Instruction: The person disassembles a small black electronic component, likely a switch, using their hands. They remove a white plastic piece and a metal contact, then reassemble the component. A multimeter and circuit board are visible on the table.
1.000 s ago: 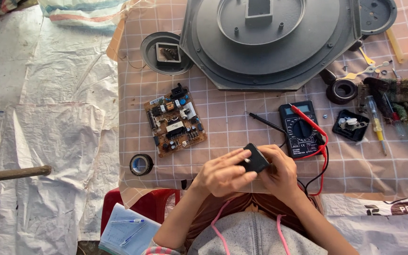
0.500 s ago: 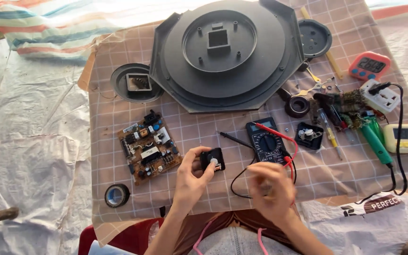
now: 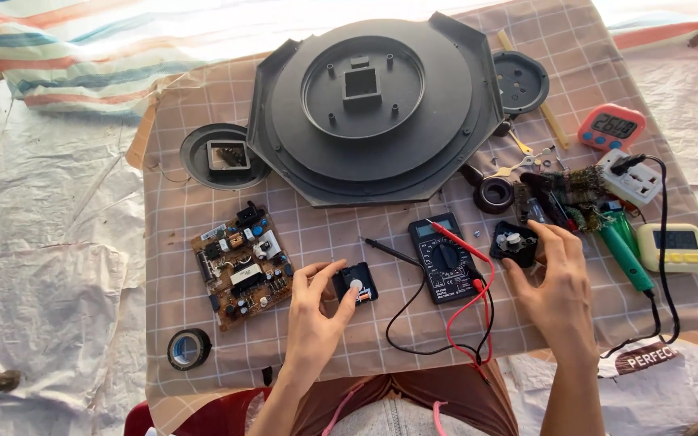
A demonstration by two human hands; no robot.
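The small black square part (image 3: pixel 355 284), with a pale round button at its middle, lies on the checked cloth (image 3: pixel 325 234) just left of the multimeter (image 3: pixel 444 258). The left hand (image 3: pixel 314 316) pinches its edge between thumb and forefinger, loosely open. The right hand (image 3: pixel 557 284), fingers spread, touches a smaller black component (image 3: pixel 514 243).

Two hands: left hand (image 3: pixel 313 311), right hand (image 3: pixel 559 282). One large grey octagonal housing (image 3: pixel 373 105). One circuit board (image 3: pixel 241 264). One multimeter (image 3: pixel 444 258), two probes. Two small black modules (image 3: pixel 355 285) (image 3: pixel 515 242). One tape roll (image 3: pixel 188 349). Two timers: pink (image 3: pixel 611 127), yellow (image 3: pixel 672 246). One green-handled tool (image 3: pixel 622 246). One white power adapter (image 3: pixel 630 179).
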